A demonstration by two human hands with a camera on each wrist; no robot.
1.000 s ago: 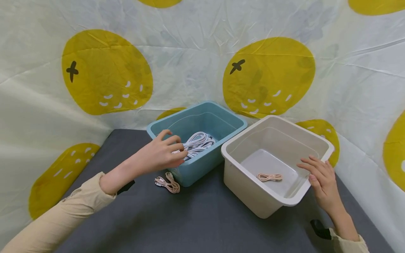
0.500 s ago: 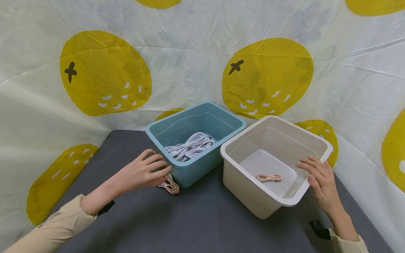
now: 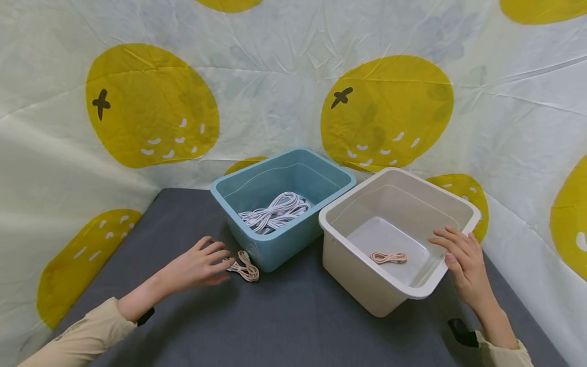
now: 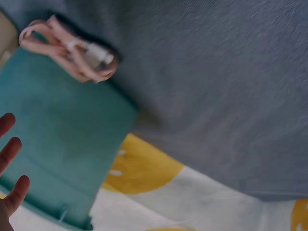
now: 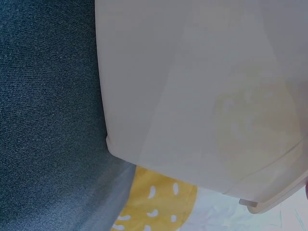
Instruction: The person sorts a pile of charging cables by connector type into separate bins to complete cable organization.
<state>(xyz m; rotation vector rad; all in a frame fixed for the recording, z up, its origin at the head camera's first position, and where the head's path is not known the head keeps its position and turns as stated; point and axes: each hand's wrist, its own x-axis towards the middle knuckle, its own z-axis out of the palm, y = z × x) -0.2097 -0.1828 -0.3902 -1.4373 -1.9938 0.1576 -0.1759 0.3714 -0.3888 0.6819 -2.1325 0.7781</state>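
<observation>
My left hand (image 3: pixel 197 267) hovers above the dark table with loosely bent fingers and nothing in them. Just to its right lies a coiled pink cable (image 3: pixel 247 267), at the foot of the blue bin (image 3: pixel 275 255); the left wrist view shows the pink cable (image 4: pixel 72 50) with its white plug, apart from my fingertips. White coiled cables (image 3: pixel 275 213) are heaped inside the blue bin. My right hand (image 3: pixel 465 265) rests on the right rim of the beige bin (image 3: pixel 355 275), fingers reaching over it. Inside that bin lies another coiled pink cable (image 3: pixel 389 258).
The two bins stand side by side at the back of the grey-black table (image 3: pixel 284 321). Behind them hangs a white cloth (image 3: pixel 270 107) printed with yellow fruit. The outer wall of the beige bin (image 5: pixel 192 96) fills much of the right wrist view.
My left hand has moved from over the blue bin's white cables down and left, stopping beside the pink cable on the table. The right hand stays on the beige rim.
</observation>
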